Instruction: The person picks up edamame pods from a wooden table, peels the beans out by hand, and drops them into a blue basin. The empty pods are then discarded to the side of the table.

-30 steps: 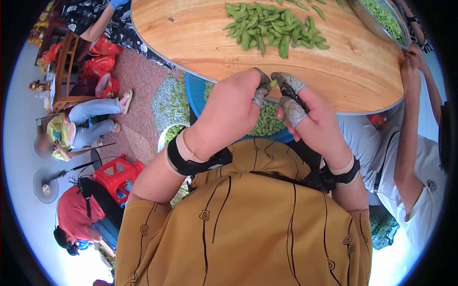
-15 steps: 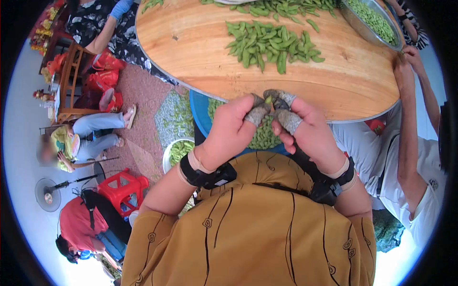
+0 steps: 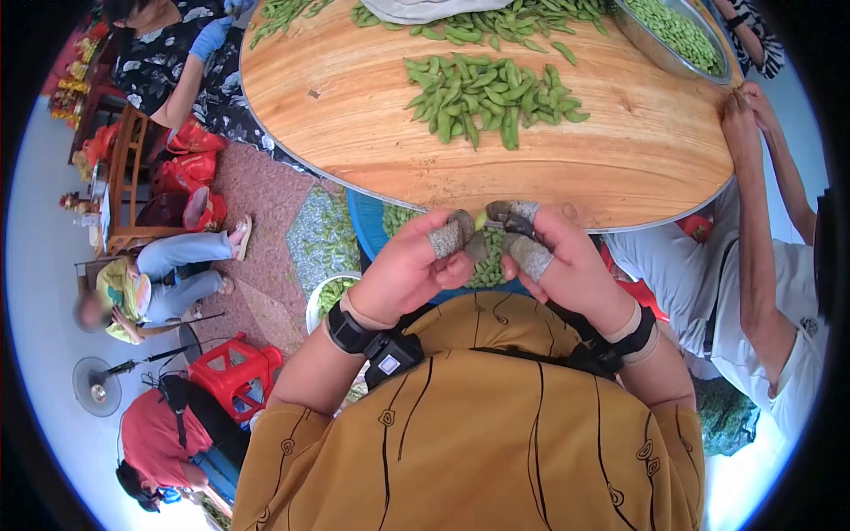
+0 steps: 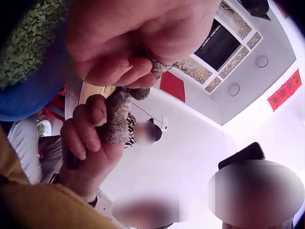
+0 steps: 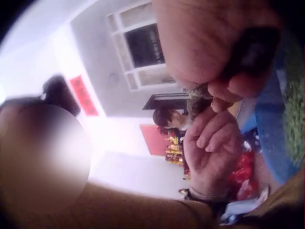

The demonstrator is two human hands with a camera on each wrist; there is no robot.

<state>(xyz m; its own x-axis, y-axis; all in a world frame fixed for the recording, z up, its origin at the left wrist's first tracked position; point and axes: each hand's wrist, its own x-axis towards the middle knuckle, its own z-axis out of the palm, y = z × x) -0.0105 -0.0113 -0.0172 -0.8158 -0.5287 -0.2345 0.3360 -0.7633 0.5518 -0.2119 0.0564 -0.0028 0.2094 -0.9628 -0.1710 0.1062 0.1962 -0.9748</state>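
My left hand point(image 3: 412, 261) and right hand point(image 3: 567, 265) meet at the table's near edge, thumbs and forefingers wrapped in grey, dirt-stained covers. Between their tips a small green soybean pod point(image 3: 481, 219) shows, pinched from both sides and mostly hidden by the fingers. In the left wrist view the right hand point(image 4: 90, 138) has its other fingers curled in. The right wrist view shows the left hand point(image 5: 214, 148) with folded fingers. Just below the hands is a blue tub point(image 3: 365, 226) holding shelled green beans point(image 3: 487, 265). Ahead lies a pile of pods point(image 3: 482, 97).
The round wooden table point(image 3: 328, 115) carries more pods point(image 3: 531, 18) and a metal bowl point(image 3: 645, 49) of shelled beans. A pale bowl point(image 3: 312, 310) stands left of the tub. To the right, another person's forearm point(image 3: 748, 230) reaches the table edge. A red stool point(image 3: 232, 367) stands at left.
The head view has shifted, showing more of the table's far side. Both hands have drawn slightly nearer the body, staying together; the pod between them shows differently.
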